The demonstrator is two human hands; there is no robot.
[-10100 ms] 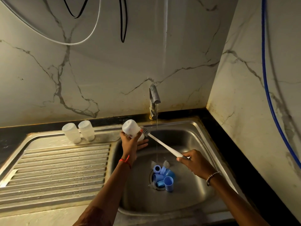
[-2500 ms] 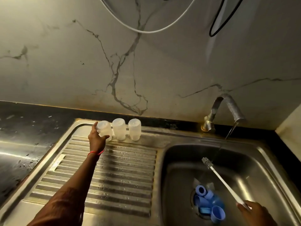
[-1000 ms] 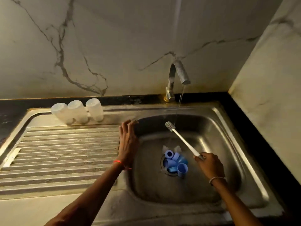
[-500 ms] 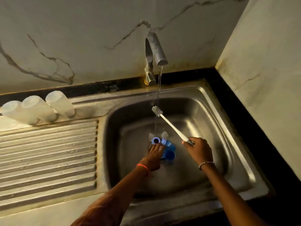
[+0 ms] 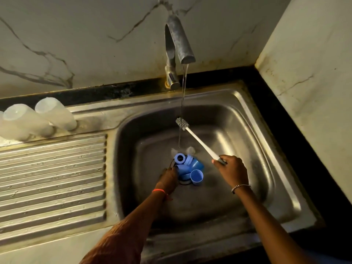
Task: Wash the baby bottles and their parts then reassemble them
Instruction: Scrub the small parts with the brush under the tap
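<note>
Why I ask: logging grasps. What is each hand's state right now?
Left hand: fingertips at the blue plastic bottle parts; grip cannot be told.
Right hand: closed on the white long-handled bottle brush.

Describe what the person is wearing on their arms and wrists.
No sleeves or gloves in view; both forearms are bare. The left hand has a thin red thread band at its wrist. The right hand has a slim, silvery beaded bracelet at its wrist.

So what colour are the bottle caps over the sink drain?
Blue. The bottle caps show best in the head view.
</note>
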